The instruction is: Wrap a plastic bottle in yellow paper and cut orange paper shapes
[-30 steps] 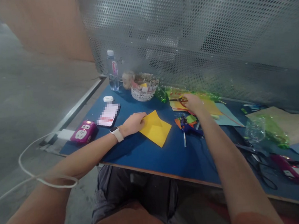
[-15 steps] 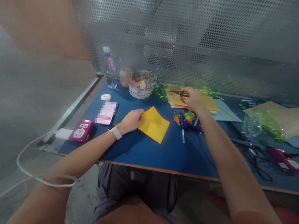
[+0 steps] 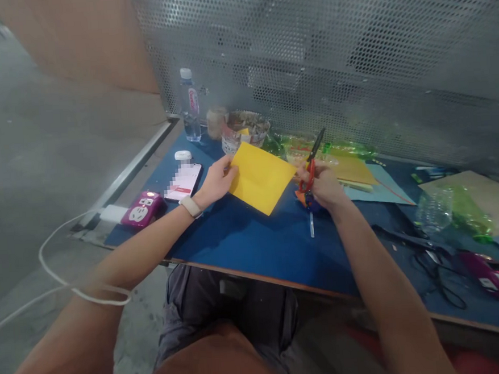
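Observation:
My left hand pinches the left edge of a yellow sheet of paper, which is raised off the blue table. My right hand is closed around red-handled scissors, their dark blades pointing up and away from me. The fingers of that hand are close to the paper's right corner; whether they touch it I cannot tell. Behind the sheet stands a woven paper basket, partly covered by it. A small pile of coloured scraps lies beneath my right hand, mostly hidden.
A water bottle, a phone, a white case and a purple power socket are on the left. Coloured paper sheets, plastic bottle pieces and black cables lie to the right. A perforated metal panel rises behind.
The yellow paper has been lifted from the table and tilted. My right hand has brought the scissors nearer to the paper, and their blades have turned from pointing left to pointing upward.

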Demonstrator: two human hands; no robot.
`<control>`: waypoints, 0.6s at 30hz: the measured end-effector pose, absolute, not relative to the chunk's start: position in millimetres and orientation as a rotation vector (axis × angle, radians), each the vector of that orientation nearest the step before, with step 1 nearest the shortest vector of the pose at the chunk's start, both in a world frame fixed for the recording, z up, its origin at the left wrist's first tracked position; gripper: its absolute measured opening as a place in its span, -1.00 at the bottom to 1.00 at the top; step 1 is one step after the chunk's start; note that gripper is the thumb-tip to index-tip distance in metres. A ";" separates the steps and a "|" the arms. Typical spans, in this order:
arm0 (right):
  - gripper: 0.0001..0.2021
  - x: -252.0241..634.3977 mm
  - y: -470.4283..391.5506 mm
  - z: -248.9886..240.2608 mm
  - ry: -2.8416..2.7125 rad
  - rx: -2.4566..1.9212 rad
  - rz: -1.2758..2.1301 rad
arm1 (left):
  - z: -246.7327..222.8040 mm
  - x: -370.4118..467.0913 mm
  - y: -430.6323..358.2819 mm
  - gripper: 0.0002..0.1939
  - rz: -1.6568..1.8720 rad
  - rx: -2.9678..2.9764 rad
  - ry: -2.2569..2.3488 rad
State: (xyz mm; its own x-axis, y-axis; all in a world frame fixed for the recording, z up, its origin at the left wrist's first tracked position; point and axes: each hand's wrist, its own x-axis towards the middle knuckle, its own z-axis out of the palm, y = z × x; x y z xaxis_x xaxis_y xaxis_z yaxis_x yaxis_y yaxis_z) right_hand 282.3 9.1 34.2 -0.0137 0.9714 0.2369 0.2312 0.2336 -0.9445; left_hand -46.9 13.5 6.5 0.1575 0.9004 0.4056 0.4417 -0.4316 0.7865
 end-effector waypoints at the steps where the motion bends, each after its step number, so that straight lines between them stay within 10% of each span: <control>1: -0.37 274.5 5.8 30.4 -1.438 -1.171 0.911 | 8.6 -48.4 13.2 -0.88 1.229 1.929 1.213; 18: -0.36 231.8 -26.6 -7.3 -0.874 -1.014 0.871 | 8.2 -26.1 -18.9 -0.49 1.104 1.417 0.798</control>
